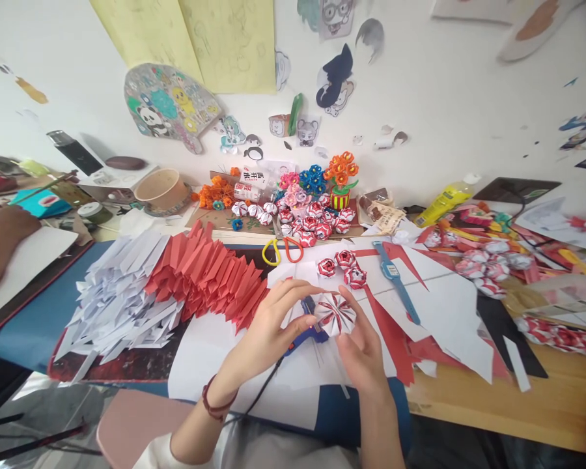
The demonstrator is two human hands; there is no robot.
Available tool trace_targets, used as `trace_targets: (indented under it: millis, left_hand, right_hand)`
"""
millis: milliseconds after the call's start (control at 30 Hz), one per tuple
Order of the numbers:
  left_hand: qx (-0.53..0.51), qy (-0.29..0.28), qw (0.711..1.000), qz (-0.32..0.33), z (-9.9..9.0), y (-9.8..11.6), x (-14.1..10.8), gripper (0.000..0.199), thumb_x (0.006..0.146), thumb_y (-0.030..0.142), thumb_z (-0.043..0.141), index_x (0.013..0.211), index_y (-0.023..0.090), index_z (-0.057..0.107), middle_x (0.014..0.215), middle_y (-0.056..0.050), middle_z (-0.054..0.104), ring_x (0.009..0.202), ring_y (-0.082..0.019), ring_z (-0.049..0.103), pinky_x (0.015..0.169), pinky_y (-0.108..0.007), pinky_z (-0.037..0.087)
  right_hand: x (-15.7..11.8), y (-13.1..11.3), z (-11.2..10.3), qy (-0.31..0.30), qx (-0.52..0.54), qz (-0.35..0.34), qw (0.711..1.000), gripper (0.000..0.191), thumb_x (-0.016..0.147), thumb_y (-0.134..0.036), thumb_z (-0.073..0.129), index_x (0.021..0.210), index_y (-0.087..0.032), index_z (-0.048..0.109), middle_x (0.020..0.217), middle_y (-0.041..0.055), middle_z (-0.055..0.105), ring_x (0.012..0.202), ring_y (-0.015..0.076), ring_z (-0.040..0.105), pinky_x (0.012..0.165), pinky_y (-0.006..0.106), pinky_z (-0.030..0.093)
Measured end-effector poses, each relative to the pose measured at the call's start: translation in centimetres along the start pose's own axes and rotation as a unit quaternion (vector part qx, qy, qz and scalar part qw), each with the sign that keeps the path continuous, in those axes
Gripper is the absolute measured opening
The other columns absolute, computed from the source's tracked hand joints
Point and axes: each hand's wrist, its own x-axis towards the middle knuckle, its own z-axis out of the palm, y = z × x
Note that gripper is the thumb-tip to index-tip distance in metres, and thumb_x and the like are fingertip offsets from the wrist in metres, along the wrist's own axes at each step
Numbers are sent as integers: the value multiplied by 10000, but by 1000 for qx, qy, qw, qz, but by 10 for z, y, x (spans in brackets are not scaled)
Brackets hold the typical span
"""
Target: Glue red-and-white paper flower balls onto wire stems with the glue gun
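Observation:
A round red-and-white folded paper flower (pixel 336 314) is between my hands, its pleats fanning out from the centre. My right hand (pixel 364 355) grips its right side with the thumb below and a finger over the top edge. From the left, my left hand (pixel 278 316) curves round it, its thumb and fingertips at the flower's left rim. Just behind and below lies a blue glue gun (pixel 300 339), partly covered by my left hand, its black cable running toward me. Three finished red-and-white paper flowers (pixel 355 278) rest on white paper beyond my hands.
To the left lie piles of folded white strips (pixel 122 299) and red strips (pixel 205 273). Scissors (pixel 283 251) with yellow and orange handles lie behind. A blue watch (pixel 396 280) sits at right on paper sheets. Another person's hand (pixel 10 228) is at far left.

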Motion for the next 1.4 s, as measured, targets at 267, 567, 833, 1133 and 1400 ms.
trace_targets:
  millis: [267,567,833,1133,1400]
  left_hand:
    - [1,15,1000,-27,11,-4,-3,564,974,485,635,1458,250,469,1411,-133,557,1262,-273,555,1121,-425,415]
    - [-4,17,999,-31,13,-4,-6,547,980,480,626,1444,248,451,1388,-137,553,1237,-268,571,1168,-473,368]
    - [9,32,999,-32,16,-6,-8,494,982,421,647,1420,252,492,1376,-126,585,1224,-265,600,1193,-488,353]
    - [19,25,998,-56,20,0,-18,428,1005,353,622,1406,262,504,1412,-122,576,1373,-281,500,1144,-452,415]
    - [23,8,999,-39,26,1,-23,414,1024,346,588,1413,256,479,1357,-121,583,1248,-251,573,1089,-438,461]
  right_hand:
    - [6,11,-12,-19,-3,-3,1000,600,886,-417,760,1448,-345,564,1588,42,503,1520,335,387,1273,581,262]
    - [12,11,-13,2,-37,-22,999,635,879,-444,757,1470,-366,538,1599,26,487,1547,327,334,1269,577,273]
    - [21,7,-13,37,-23,-44,998,665,864,-384,779,1480,-352,533,1654,29,409,1563,319,308,1279,591,238]
    - [46,-2,-17,53,-13,-79,995,624,854,-353,786,1440,-380,573,1651,9,416,1557,301,327,1283,599,228]
    - [57,-5,-13,57,-46,-90,993,613,863,-364,771,1444,-363,575,1629,17,448,1543,302,356,1284,579,234]
